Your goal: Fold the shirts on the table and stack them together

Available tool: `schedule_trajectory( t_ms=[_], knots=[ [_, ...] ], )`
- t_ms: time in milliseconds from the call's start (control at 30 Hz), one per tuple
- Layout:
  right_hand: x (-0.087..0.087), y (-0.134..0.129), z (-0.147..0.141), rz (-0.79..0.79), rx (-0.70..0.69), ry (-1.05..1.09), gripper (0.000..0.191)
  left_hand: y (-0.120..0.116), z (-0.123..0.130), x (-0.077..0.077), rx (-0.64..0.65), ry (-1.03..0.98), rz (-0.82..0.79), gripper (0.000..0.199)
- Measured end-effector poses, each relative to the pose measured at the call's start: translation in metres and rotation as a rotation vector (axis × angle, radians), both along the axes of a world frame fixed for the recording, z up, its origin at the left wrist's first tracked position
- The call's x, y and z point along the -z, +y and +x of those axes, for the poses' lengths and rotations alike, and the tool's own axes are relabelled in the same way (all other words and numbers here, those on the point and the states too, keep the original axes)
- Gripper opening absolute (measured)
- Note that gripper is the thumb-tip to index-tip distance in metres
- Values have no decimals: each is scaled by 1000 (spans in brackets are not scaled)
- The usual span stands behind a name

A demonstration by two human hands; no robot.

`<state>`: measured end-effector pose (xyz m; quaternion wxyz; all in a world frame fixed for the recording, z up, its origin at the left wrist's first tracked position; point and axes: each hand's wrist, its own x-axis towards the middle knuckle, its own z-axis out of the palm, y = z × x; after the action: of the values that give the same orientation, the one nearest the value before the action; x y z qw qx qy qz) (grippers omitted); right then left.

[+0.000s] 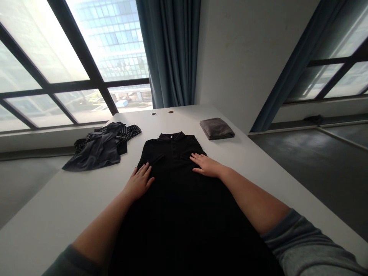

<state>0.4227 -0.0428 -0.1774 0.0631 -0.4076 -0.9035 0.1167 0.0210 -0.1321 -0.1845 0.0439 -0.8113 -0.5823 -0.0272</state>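
Observation:
A black polo shirt (175,199) lies spread front side up, its collar (171,136) toward the far end and its short sleeves turned inward over the chest. My left hand (140,180) rests flat on the shirt's left edge below the sleeve, fingers apart. On the opposite edge, my right hand (206,165) lies flat near the other sleeve, its fingers spread. Neither hand grips the cloth. The lower part of the shirt runs toward me between my forearms, too dark to show its details.
The shirt lies on a white table (80,203). A heap of dark, partly striped clothes (100,147) sits at the left edge. At the back right is a folded grey-brown cloth (217,128). Two round holes pierce the far end, near a blue curtain (172,53) and windows.

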Motion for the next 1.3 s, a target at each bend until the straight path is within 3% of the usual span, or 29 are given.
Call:
schedule_trajectory(
  t_ms=[267,400,533,633,767,900,1100,1300],
  knots=[
    [10,-2,0,24,-17,22,79,-1,0,6,-34,-20,3,66],
    [6,-7,-4,72,10,4,75,2,-1,9,-39,-37,1,66],
    [-6,-27,-6,158,16,3,67,-5,1,1,-11,-30,26,63],
    [-14,-64,1,174,-24,46,69,-38,6,-10,113,-29,61,61],
    [-16,-131,25,15,-90,79,73,-113,11,-16,308,-79,-16,61],
    [-13,-190,42,-127,-61,57,71,-170,10,-12,334,-102,-41,67],
    [-7,-257,36,-125,63,47,69,-197,3,-7,210,-120,18,60],
    [-13,-282,41,-111,53,117,58,-225,-12,-2,206,-120,43,63]
  ],
)
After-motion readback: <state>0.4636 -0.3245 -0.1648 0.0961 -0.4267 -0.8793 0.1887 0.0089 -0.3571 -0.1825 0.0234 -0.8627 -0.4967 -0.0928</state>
